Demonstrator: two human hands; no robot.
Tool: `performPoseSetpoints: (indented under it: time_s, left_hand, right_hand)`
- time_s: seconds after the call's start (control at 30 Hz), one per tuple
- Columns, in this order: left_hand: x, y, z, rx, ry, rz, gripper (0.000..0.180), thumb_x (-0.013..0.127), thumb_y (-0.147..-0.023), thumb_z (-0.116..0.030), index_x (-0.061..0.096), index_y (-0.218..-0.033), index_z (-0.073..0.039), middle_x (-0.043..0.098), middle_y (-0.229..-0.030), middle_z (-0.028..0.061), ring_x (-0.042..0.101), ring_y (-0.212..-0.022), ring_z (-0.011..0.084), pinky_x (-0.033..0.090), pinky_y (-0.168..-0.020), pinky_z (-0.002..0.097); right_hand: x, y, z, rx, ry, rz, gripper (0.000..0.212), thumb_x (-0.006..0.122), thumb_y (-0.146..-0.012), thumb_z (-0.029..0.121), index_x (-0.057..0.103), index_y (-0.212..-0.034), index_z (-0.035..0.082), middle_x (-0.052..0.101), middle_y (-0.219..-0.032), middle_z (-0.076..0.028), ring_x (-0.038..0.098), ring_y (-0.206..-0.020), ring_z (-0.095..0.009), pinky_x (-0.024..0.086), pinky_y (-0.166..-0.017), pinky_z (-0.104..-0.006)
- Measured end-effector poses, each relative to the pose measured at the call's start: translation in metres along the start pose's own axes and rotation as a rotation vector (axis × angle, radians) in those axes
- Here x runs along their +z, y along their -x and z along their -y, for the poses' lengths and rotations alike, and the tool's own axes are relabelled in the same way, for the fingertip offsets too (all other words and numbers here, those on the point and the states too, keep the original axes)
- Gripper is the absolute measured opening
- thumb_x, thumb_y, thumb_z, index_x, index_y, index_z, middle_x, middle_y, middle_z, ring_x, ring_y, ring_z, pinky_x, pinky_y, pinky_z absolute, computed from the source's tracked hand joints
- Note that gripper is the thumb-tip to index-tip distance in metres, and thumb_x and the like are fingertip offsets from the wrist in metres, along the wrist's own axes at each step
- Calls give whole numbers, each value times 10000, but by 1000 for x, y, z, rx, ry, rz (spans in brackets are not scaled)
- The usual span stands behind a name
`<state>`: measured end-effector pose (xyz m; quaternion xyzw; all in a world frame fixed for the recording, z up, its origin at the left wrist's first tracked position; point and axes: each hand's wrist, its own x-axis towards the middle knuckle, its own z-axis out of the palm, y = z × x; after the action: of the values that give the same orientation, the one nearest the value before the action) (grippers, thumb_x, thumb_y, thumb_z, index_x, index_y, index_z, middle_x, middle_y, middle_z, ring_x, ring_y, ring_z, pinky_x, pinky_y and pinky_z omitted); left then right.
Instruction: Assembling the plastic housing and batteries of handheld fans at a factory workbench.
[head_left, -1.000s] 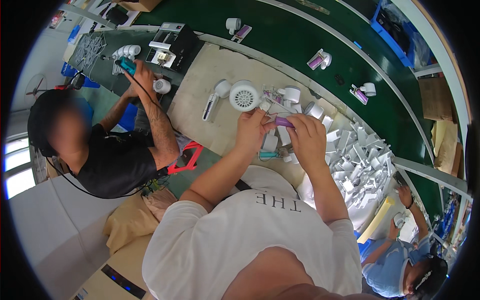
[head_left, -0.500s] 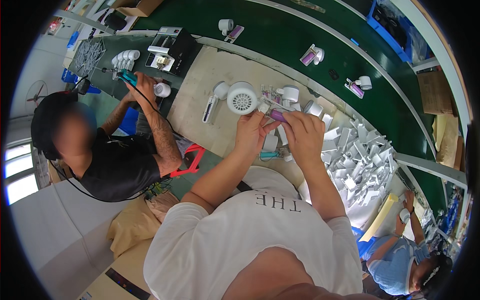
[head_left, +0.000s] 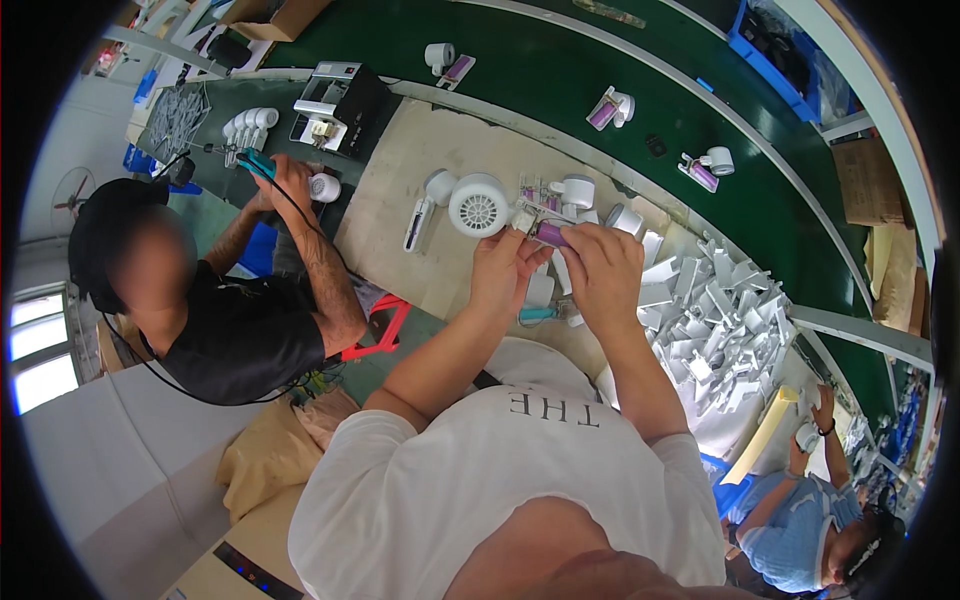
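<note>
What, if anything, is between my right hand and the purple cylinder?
Nothing visible: your right hand grips the purple cylinder directly. Your left hand pinches a small white part beside it.

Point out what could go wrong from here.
The purple cylinder, held by the fingertips of the right hand, might slip and drop.
The round white vented piece, close beyond the left hand, could get knocked.
The loose heap of pale parts on the right might slide if bumped.
</note>
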<state>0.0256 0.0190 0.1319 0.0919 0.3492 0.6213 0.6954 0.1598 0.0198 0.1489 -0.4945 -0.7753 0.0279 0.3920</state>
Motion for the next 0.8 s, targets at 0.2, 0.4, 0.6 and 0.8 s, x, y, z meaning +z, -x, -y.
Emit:
performPoseSetpoints:
  time_s: [0.2, 0.4, 0.6, 0.8]
  left_hand:
    - [1, 1, -1, -7, 3, -2, 105, 552, -844, -151, 545, -921, -79, 608, -890, 36, 594, -784, 143, 473, -700, 302]
    - [-2, -5, 3, 17, 8, 31, 113, 550, -842, -137, 537, -940, -83, 608, -895, 41, 597, -790, 153, 479, -689, 303]
    - [-13, -17, 8, -29, 12, 67, 283, 453, -877, -167, 428, -1139, -61, 515, -1140, 89, 538, -974, 170, 460, -774, 312]
    - [-12, -18, 9, -27, -12, 47, 298, 456, -883, -206, 433, -1153, -82, 499, -1169, 74, 524, -978, 158, 448, -777, 293]
  right_hand:
    - [1, 0, 1, 16, -2, 0, 269, 665, -656, 110, 608, -919, 125, 558, -920, 19, 495, -829, -188, 361, -719, -332]
    - [1, 0, -2, 71, 1, 4, 264, 679, -644, 110, 603, -897, 111, 532, -958, -18, 490, -868, -213, 363, -746, -338]
    - [-11, 0, -13, 385, -379, 45, 624, 740, -600, 137, 460, -1155, 87, 464, -1134, -87, 468, -985, -230, 362, -848, -333]
    - [-7, 10, -19, 597, -703, 135, 673, 743, -630, 157, 417, -1211, 61, 552, -958, -42, 501, -848, -135, 396, -742, -253]
